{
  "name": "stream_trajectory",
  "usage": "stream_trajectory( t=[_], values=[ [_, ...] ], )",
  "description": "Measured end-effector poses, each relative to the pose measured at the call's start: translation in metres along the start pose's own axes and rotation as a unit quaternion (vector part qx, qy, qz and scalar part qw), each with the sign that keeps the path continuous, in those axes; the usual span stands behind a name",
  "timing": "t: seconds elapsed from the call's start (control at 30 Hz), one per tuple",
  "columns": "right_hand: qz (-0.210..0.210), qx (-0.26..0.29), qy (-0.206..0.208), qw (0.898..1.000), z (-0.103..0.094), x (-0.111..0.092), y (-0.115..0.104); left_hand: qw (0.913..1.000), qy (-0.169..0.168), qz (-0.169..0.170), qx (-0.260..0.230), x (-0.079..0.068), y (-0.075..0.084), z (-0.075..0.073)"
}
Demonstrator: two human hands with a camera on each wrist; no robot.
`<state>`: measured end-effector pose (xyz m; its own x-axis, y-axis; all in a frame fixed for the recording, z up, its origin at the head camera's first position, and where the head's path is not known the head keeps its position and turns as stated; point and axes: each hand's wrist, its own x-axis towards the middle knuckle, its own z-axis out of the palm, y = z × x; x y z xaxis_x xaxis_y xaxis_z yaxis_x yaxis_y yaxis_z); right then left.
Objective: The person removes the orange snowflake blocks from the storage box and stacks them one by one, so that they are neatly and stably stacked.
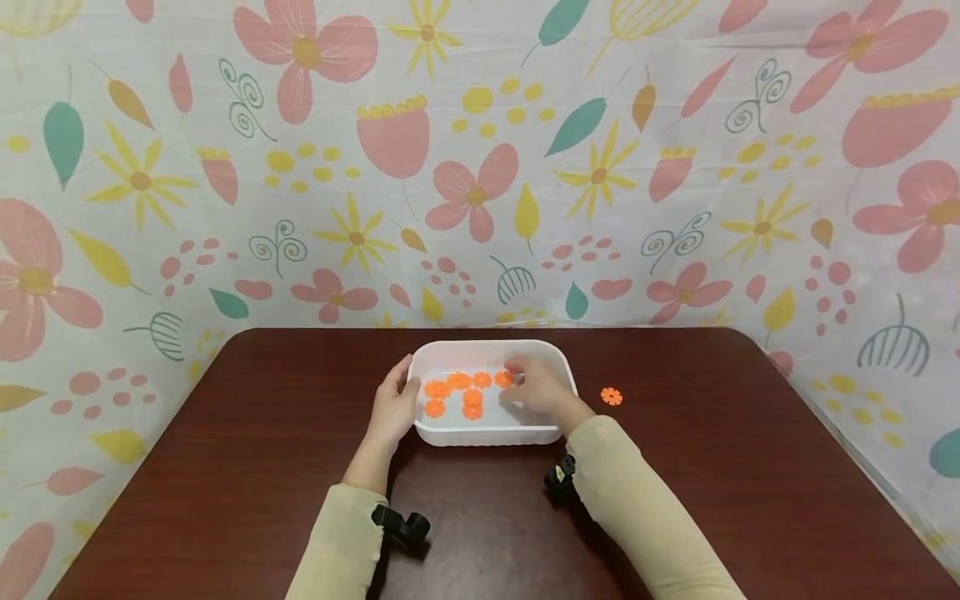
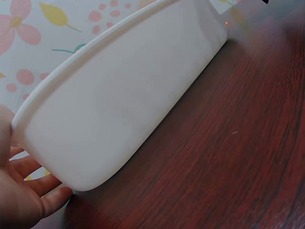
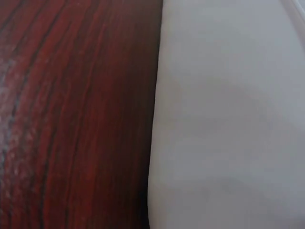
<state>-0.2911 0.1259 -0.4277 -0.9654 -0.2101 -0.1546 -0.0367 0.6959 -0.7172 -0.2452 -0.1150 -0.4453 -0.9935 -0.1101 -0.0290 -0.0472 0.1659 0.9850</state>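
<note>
A white plastic bin (image 1: 487, 436) stands on the table, with several orange flower-shaped notched discs (image 1: 458, 381) lying flat inside, some overlapping. My left hand (image 1: 396, 403) holds the bin's left end, thumb at the rim and fingers along the outer wall. The left wrist view shows that hand (image 2: 28, 191) at the corner of the bin (image 2: 109, 100). Inside the bin, at its right side, is my right hand (image 1: 536, 387). Its thumb and fingers are spread apart around an orange disc (image 1: 503, 379). The right wrist view shows only the bin's outer wall (image 3: 224, 119), not the hand.
One more orange disc (image 1: 611, 396) lies on the dark brown table (image 1: 225, 467), right of the bin. A floral cloth (image 1: 480, 250) hangs behind the table and along its sides. Each wrist wears a black camera mount (image 1: 402, 525).
</note>
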Motion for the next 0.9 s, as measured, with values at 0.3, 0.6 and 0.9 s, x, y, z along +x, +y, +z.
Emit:
stream_trajectory(
  t=[0.3, 0.6, 0.9],
  values=[
    [-0.036, -0.038, -0.016, 0.998, 0.0007, -0.0022, -0.0004, 1.0000, -0.001, 0.005, 0.002, 0.0003, -0.0001, 0.0019],
    [-0.026, -0.045, -0.016, 0.999, 0.0019, 0.0000, -0.0007, 1.0000, 0.004, 0.007, 0.002, 0.0019, -0.0015, 0.0021],
    [-0.037, -0.049, -0.014, 0.998, 0.0041, -0.0001, -0.0015, 1.0000, 0.005, -0.001, -0.002, 0.0004, -0.0007, -0.0001]
  ],
)
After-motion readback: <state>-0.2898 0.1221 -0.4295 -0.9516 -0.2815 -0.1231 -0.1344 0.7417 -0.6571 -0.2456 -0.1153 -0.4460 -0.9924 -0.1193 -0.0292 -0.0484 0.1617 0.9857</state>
